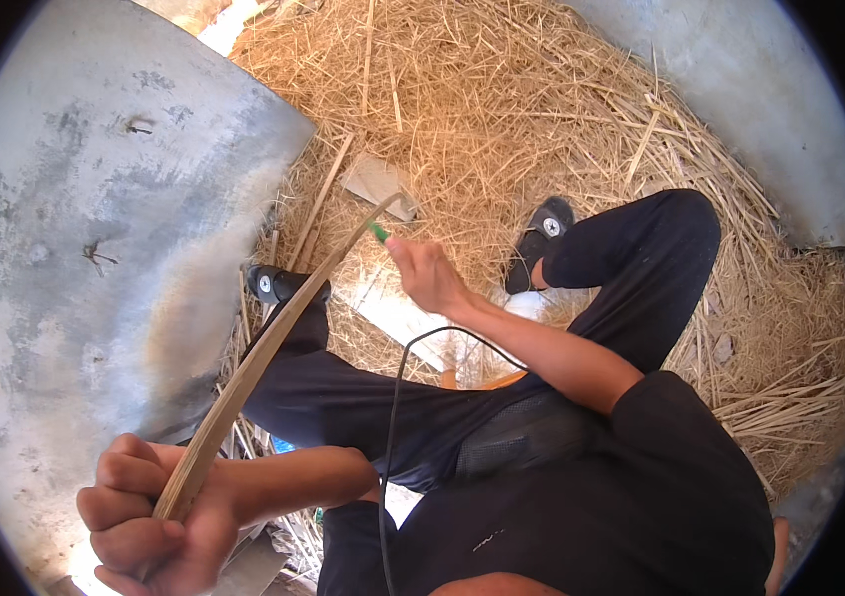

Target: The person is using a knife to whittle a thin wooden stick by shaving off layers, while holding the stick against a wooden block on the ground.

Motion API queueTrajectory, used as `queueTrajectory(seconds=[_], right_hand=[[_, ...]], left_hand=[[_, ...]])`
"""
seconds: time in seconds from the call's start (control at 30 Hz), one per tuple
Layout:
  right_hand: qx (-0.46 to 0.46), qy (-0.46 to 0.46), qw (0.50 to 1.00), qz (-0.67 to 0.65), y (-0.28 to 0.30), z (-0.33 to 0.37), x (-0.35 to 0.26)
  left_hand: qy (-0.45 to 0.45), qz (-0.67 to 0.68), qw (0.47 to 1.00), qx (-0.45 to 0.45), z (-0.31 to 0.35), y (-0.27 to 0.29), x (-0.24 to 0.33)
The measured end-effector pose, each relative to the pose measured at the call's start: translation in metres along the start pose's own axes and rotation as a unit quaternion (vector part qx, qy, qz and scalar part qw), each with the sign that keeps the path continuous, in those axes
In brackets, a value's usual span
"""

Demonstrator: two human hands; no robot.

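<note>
My left hand (159, 512) is closed in a fist around the near end of a long, pale bamboo strip (279, 333). The strip slants up and away from it, narrowing to a thin, bent far tip. Close to that tip, my right hand (429, 276) is closed, its thumb pointing toward the strip. A small green piece (379, 232) sticks out at the thumb, right beside the strip; its kind and whatever else the fingers hold are hidden. I cannot tell whether the green piece touches the strip.
Heaped straw-like shavings (502, 109) cover the ground. A grey metal sheet (95, 219) is at the left, another grey panel (740, 89) at the upper right. A small flat board (373, 184) lies between my sandaled feet. A black cable (393, 427) loops over my lap.
</note>
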State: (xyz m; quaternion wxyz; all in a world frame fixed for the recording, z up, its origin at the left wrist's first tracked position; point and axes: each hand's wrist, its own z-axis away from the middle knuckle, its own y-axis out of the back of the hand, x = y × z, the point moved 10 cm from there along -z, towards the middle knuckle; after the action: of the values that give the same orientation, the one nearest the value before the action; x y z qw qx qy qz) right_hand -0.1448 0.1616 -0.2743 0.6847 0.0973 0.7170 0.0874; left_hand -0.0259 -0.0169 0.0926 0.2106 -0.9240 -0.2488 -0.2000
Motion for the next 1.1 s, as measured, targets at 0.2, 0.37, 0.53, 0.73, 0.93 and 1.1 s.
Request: queueTrajectory(seconds=[0.2,0.37,0.53,0.73,0.93,1.1], right_hand=[[-0.011,0.053,0.998,-0.017,-0.006,0.004,-0.044],[-0.033,0.030,0.998,0.032,-0.016,0.005,-0.035],[-0.024,0.041,0.998,0.043,0.005,0.016,-0.059],[-0.017,0.060,0.995,0.073,-0.002,0.003,-0.052],[-0.003,0.082,0.992,0.099,-0.006,0.011,-0.042],[-0.011,0.071,0.994,0.086,0.003,0.017,-0.083]], left_hand=[[0.012,-0.029,0.998,0.058,0.004,-0.002,0.001],[-0.009,-0.013,1.000,-0.022,-0.004,-0.004,-0.002],[0.033,-0.025,0.998,0.037,-0.005,0.010,-0.010],[0.033,-0.018,0.999,0.040,-0.004,0.008,-0.009],[0.007,-0.053,0.997,0.053,0.001,0.006,-0.001],[0.043,-0.041,0.996,0.061,-0.012,0.021,-0.018]])
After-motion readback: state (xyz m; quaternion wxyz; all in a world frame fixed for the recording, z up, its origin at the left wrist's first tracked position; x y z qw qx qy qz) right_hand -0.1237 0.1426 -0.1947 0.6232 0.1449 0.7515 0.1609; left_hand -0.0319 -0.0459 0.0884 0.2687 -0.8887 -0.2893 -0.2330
